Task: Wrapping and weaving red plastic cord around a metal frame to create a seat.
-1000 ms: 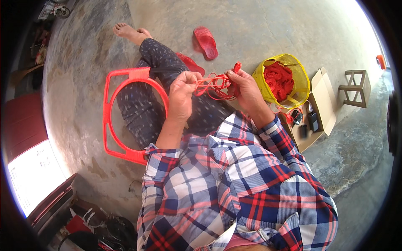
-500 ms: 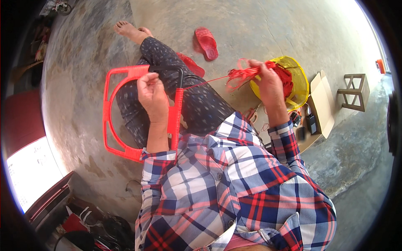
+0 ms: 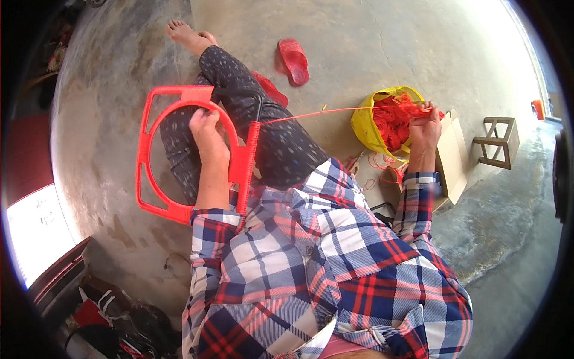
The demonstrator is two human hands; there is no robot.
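A red plastic frame [image 3: 143, 134] with a round inner opening and a black bent bar at its far right corner rests over my lap. Red cord is wound tightly along its right side [image 3: 250, 155]. My left hand [image 3: 209, 136] reaches over the frame, fingers curled at the inner ring, part of them hidden. From the wound side a red cord [image 3: 323, 112] stretches taut to my right hand [image 3: 426, 127]. That hand is closed on a loose bundle of the cord, just right of a yellow basket [image 3: 366, 130] heaped with more red cord.
Behind my right hand stands an open cardboard box [image 3: 452, 158], with a small wooden stool [image 3: 499, 143] farther right. Two red slippers, one of them [image 3: 294, 61] in full view, lie on the concrete floor beyond my legs. Loose cord trails near the basket.
My right hand has moved right with the cord bundle, and the cord span is longer. My left hand has shifted from beside the black bar to the frame's inner ring.
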